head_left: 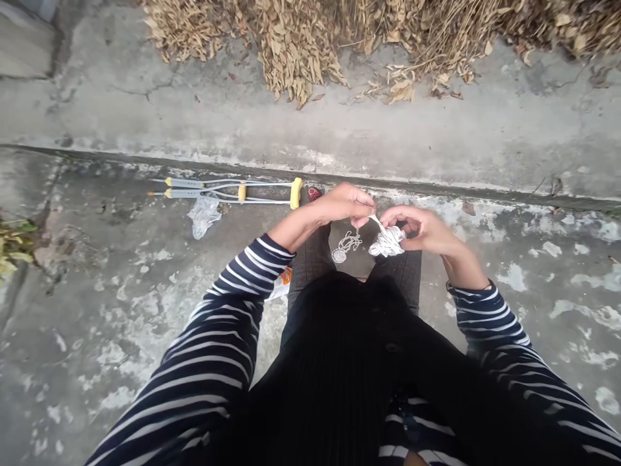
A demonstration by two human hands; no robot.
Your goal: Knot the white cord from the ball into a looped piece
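My left hand (345,204) pinches a thin white strip (376,223) that runs down to a crumpled white bundle (387,241), possibly paper or tissue. My right hand (423,232) cups that bundle from the right, with the thumb against its end. Below my left hand, a silver wire ornament with a round disc (345,247) lies on my dark grey trousers (310,259). Both sleeves have navy and white stripes.
Aluminium crutches with yellow grips (223,192) lie on the concrete ahead to the left, beside a crumpled plastic bag (204,217) and a small red object (314,193). An orange and white packet (282,283) sits by my left knee. A low concrete step (339,180) and dry leaves (310,45) lie beyond.
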